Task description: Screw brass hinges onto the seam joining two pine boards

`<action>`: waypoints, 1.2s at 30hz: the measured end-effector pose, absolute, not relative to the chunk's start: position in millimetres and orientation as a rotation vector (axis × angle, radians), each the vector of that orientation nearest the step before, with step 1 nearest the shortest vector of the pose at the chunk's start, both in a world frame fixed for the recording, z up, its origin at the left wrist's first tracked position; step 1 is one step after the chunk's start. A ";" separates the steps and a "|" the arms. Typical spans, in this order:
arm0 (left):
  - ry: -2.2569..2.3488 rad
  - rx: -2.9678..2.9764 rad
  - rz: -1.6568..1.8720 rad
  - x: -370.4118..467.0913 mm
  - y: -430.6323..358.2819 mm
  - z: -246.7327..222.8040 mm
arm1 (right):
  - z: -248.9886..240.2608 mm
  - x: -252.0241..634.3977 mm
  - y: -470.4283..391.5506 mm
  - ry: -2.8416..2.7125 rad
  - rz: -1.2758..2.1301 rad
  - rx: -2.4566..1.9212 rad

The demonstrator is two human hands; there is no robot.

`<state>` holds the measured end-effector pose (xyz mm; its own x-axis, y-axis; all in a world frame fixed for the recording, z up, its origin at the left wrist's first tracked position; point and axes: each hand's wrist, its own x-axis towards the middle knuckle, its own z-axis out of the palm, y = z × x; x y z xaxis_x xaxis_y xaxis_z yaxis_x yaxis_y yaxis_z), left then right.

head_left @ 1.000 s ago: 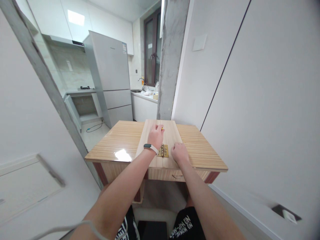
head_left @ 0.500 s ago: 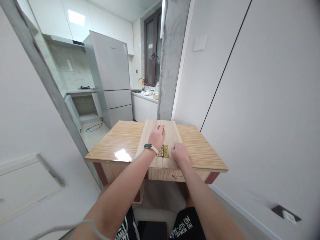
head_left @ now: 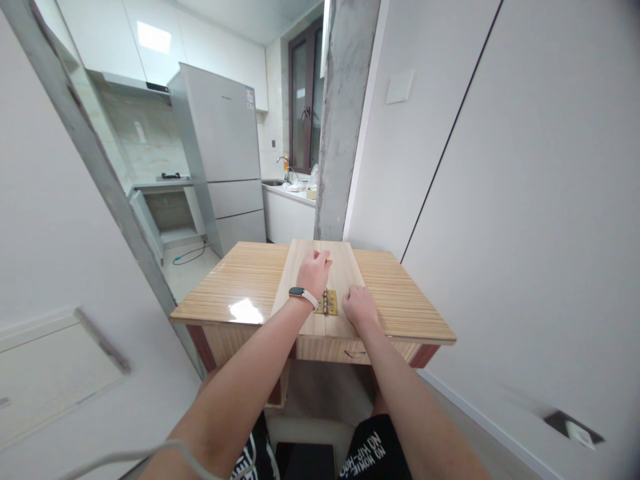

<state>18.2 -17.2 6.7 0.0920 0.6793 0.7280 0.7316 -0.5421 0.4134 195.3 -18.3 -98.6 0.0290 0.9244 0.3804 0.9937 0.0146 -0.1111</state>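
Note:
Two pale boards [head_left: 345, 263] lie side by side on a striped wooden table [head_left: 250, 267], a seam between them. A brass hinge [head_left: 329, 302] spans the seam near their front end. My left hand [head_left: 313, 272], with a banded watch at the wrist, is closed over the boards beyond the hinge. Its fingers pinch something small and yellow [head_left: 328, 259], mostly hidden. To the right of the hinge, my right hand [head_left: 361, 307] rests on the right board with fingers curled in; what it holds, if anything, is hidden.
A drawer with a dark handle [head_left: 355, 353] is under the table's front edge. Behind the table stand a grey fridge [head_left: 225, 133] and a counter with a sink [head_left: 274, 182]. A white wall rises close on the right. A pale cable [head_left: 175, 445] crosses the lower left.

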 end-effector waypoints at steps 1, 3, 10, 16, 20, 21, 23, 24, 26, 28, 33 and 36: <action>-1.480 -2.275 -1.471 17.9 -17.1 6.3 | -98.8 195.4 -18.3 -1.953 -0.274 -1.969; -1.484 -2.267 -1.479 17.1 -16.2 4.8 | -99.3 195.5 -18.3 -1.951 -0.275 -1.970; -1.453 -2.262 -1.528 17.0 -9.1 -3.9 | -98.8 195.2 -17.8 -1.946 -0.262 -1.988; -1.383 -2.338 -1.501 16.1 -12.4 -1.1 | -100.6 196.3 -16.9 -1.951 -0.296 -1.971; -1.375 -2.347 -1.415 15.5 -16.3 1.3 | -101.5 195.9 -16.0 -1.951 -0.314 -1.978; -1.381 -2.341 -1.409 15.7 -16.7 1.5 | -101.4 195.6 -15.8 -1.952 -0.316 -1.977; -1.398 -2.333 -1.409 16.4 -17.2 1.8 | -101.1 195.1 -15.6 -1.952 -0.316 -1.971; -1.408 -2.332 -1.407 16.8 -17.4 2.0 | -101.0 195.0 -15.5 -1.952 -0.316 -1.968; -1.428 -2.330 -1.403 17.4 -18.1 3.0 | -101.0 194.9 -15.4 -1.947 -0.313 -1.963; -1.445 -2.329 -1.400 17.6 -19.4 4.4 | -101.4 195.1 -15.4 -1.944 -0.307 -1.962; -1.476 -2.329 -1.403 16.5 -22.7 7.4 | -102.2 196.2 -15.5 -1.944 -0.297 -1.959; -1.471 -2.332 -1.403 15.6 -22.7 7.4 | -102.4 196.6 -15.6 -1.938 -0.306 -1.958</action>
<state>15.6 -22.7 7.4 0.1368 0.6948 0.7061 0.7385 -0.5466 0.3948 196.6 -15.6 -102.4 0.0316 0.9143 0.4037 0.9943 0.0124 -0.1060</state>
